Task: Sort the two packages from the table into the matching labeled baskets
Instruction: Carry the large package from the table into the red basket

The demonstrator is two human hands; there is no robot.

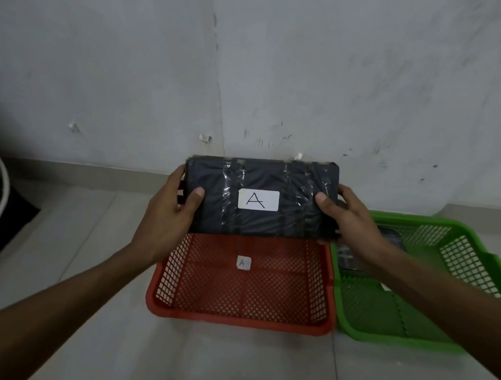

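The dark package (260, 198), wrapped in clear tape and bearing a white label (258, 200) marked A, is sitting at the centre of the frame, held up off the floor and tilted so its labelled face is turning toward the camera, its lower edge hanging over the far part of the red basket (238, 321). The left hand (167, 213) is clamping the package's left end, thumb pressed onto the front face and fingers curled behind it; the right hand (350, 223) is doing the same at the right end, so both hands are closed around the package rather than spread open. Below, in the lower centre of the frame, the red basket is showing a small tag (243, 262) that also appears to read A, so this looks like the matching pair. To finish this step well, the person should be lowering the package flat and level, keeping it inside the mesh walls, and letting go only once it is resting on the basket floor. Touching the red basket at the right of the frame, the green basket (476, 250) is already holding a dark object (347, 257), mostly hidden behind the right wrist; it is probably the other package, though its label cannot be read. Drifting rightward would risk clipping the shared rims.
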